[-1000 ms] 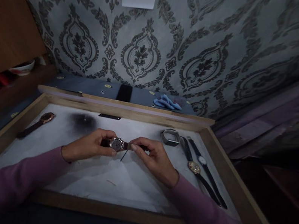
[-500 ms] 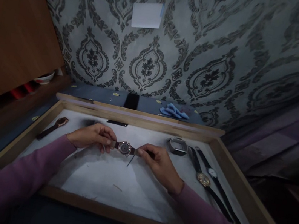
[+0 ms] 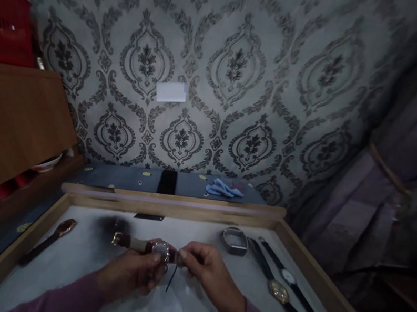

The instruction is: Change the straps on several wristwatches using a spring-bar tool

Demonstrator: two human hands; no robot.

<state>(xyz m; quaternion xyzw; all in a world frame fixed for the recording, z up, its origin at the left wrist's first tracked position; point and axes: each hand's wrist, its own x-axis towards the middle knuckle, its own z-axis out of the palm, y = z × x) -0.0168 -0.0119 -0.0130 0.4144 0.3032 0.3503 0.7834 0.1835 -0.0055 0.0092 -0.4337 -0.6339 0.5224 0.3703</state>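
Above the tray's white floor I hold a wristwatch [image 3: 161,249] with a round metal case and a dark brown strap. My left hand [image 3: 135,271] grips it at the case, thumb on the near edge; the strap with a gold-coloured buckle sticks out to the left. Pinched in my right hand [image 3: 209,270] is the strap on the other side of the case. A thin dark strip [image 3: 171,278] hangs down beside the right fingertips; what it belongs to I cannot make out.
The wooden-rimmed tray [image 3: 172,202] also holds a brown watch [image 3: 54,237] at left, a grey square watch [image 3: 234,241], and two black-strapped watches [image 3: 279,291] [image 3: 288,277] at right. Behind the rim lie a dark phone-like slab [image 3: 168,182] and a blue cloth [image 3: 223,188]. A wooden cabinet [image 3: 9,128] stands left.
My left hand has moved from the strap's left part to the watch case, uncovering the buckle end. My right hand keeps its pinch. The view has tilted up.
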